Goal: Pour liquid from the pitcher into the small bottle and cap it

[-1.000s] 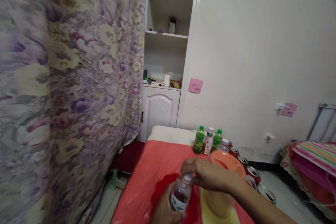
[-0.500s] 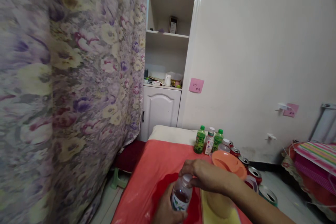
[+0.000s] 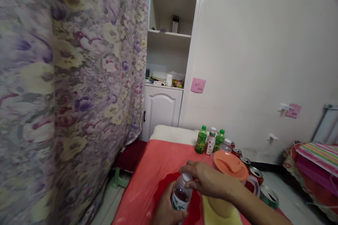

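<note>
A clear plastic bottle with a white label and green leaf print stands slightly tilted near the front of the red-covered table. My left hand wraps round its body from the left. Over the top, my right hand grips the white bottle cap between thumb and fingers. The cap sits on the bottle's neck. Just beyond my right forearm is a pitcher with an orange lid; the arm hides part of its body. A yellow mat lies under the forearm.
Behind the pitcher stand green-capped bottles, a white-capped bottle and several open cans along the table's right edge. A floral curtain hangs at left. A white cupboard and the wall are behind.
The bottle and both hands have shifted very slightly up and left in view. My right hand stays on the cap and my left hand on the body.
</note>
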A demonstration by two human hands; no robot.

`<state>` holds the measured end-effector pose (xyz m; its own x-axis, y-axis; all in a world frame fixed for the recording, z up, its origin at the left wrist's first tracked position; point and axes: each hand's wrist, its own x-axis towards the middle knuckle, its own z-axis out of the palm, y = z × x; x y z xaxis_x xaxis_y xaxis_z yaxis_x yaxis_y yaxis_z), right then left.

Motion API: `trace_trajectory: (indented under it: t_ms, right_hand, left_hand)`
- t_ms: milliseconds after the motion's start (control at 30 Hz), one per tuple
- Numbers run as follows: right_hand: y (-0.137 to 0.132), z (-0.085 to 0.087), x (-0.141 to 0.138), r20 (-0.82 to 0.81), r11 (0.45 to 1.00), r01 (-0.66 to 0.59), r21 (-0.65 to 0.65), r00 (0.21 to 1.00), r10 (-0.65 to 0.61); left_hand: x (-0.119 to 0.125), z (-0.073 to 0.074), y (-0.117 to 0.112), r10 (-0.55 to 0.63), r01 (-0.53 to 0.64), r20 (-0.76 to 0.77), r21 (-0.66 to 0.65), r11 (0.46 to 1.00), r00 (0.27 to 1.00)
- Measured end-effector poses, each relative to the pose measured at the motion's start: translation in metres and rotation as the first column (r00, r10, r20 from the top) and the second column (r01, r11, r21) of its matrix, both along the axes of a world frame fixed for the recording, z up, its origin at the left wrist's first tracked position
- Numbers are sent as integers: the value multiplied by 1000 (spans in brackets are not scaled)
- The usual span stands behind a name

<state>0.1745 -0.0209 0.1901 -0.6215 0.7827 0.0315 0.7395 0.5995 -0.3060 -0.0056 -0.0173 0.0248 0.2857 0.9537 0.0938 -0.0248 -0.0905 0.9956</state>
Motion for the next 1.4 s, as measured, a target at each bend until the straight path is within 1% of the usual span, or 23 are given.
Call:
trace_trajectory:
  t_ms: [67, 200, 267, 467, 533, 633, 767, 900, 1133, 1200, 1333, 1400]
  right_hand:
    - [1, 0, 1, -27, 1000, -8, -28, 1000, 8]
    - [2, 6, 1, 0, 998, -25, -53, 1000, 25]
    - [3, 8, 0, 11, 998, -30, -60, 999, 31]
    - [6, 3, -1, 10, 999, -5, -47, 1000, 6]
    - [6, 0, -2, 2, 999, 15, -36, 1000, -15]
    - [6, -4, -2, -7, 999, 47, -23, 999, -47]
    - [5, -9, -2, -25, 997, 73, -13, 997, -74]
    - [3, -13, -4, -40, 995, 100, -16, 994, -101]
    - [-4, -11, -8, -52, 986, 163, -29, 985, -164]
    - [-5, -9, -10, -51, 985, 170, -34, 984, -172]
    - [-7, -7, -14, -49, 981, 190, -34, 980, -192]
    - [-8, -7, -16, -56, 980, 197, -31, 978, -199]
  left_hand:
    - [0, -2, 0, 4, -4, -6, -10, 1000, 1000]
    - [1, -10, 3, -20, 20, 7, 13, 1000, 1000]
    - [2, -12, 5, -8, 8, -6, 25, 1000, 1000]
    - [3, -6, 1, 25, -24, -47, 15, 1000, 999]
    - [4, -4, -1, 26, -25, -53, 35, 999, 998]
    - [5, -4, -2, 27, -25, -52, 42, 999, 998]
    - [5, -4, -3, 43, -43, -45, 12, 999, 998]
    - [5, -4, -1, 62, -60, -71, 33, 998, 996]
    - [7, -13, 0, 104, -100, -104, 46, 994, 989]
    - [7, -12, -1, 100, -95, -101, 52, 994, 990]
    - [7, -9, -4, 49, -48, -11, 68, 997, 999]
    - [6, -8, -4, 60, -60, 0, 79, 995, 998]
